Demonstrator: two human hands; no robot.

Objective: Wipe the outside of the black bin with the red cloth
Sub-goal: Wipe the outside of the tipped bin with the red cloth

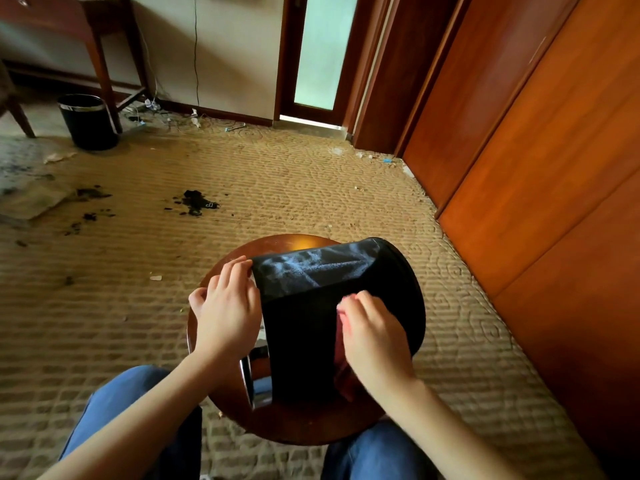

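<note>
Head view, the only one.

Black bin [304, 327] lies on its side on the small round table [287, 424] between the person's knees. Its chrome rim [258, 379] faces the person and its base points away. The red cloth [342, 327] is on the bin's upper right flank, mostly hidden under the right hand [374, 337].

Step in hand, my read: wiping the side wall, with the far part not done. There's a pale dust patch [311, 268] near the base end.

Doing it well:
- Long strokes from rim to base along the wall, overlapping, so dust is pushed off and not smeared.
- Spread the cloth flatter. Bunched up, it covers little.
- Roll the bin a bit after each band, since the underside against the table can't be reached as it lies.
- Round body on a small top: it could roll off to the right, so brace before pressing.

Hand poses:
- Right hand: knuckles up, wrist low, forearm coming in from lower right. Grip is closed, fingers curled round the red cloth and pressing it to the bin.
- Left hand [225, 306]: laid against the bin's left edge, fingers nearly straight and reaching toward the base, thumb splayed clear. Grip is loose and wraps nothing. It steadies the bin by contact only.

Also there: a second bin [88, 121] far left on the carpet [277, 161], well apart and not involved.
</note>
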